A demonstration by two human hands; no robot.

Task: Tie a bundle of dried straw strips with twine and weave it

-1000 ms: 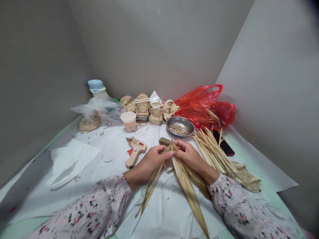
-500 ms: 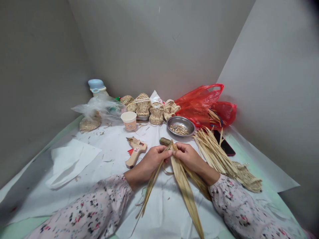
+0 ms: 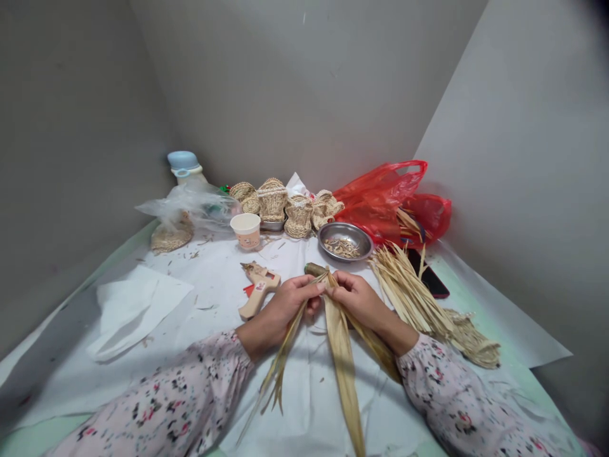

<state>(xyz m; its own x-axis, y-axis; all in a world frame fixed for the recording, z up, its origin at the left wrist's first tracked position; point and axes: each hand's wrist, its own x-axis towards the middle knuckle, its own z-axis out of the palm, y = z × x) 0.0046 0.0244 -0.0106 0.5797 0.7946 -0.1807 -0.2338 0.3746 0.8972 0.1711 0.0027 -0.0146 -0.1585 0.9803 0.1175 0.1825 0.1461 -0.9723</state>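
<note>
Both hands meet near the middle of the table, pinching dried husk strips where they come together. My left hand (image 3: 294, 304) is closed on the thin, frayed strips that hang down to the left. My right hand (image 3: 358, 298) is closed on the same gathered end, with a darker strip running under its palm and wrist. Between the hands a wide husk strip (image 3: 343, 368) hangs towards me. Just beyond the fingertips lies a spool of olive-green thread (image 3: 314, 269). A beige glue gun (image 3: 259, 287) rests beside my left hand.
Behind stand a paper cup (image 3: 246, 231), a steel bowl (image 3: 346, 242) of scraps and several woven straw pieces (image 3: 272, 200). A red plastic bag (image 3: 380, 197) sits back right. Husk bundle (image 3: 412, 289) and phone (image 3: 434, 279) lie right. White cloth (image 3: 137, 308) lies left.
The wide strip's lower end has swung left and hangs straighter. The thin strips under my left hand have shifted and spread. Both hands keep their pinch in nearly the same place.
</note>
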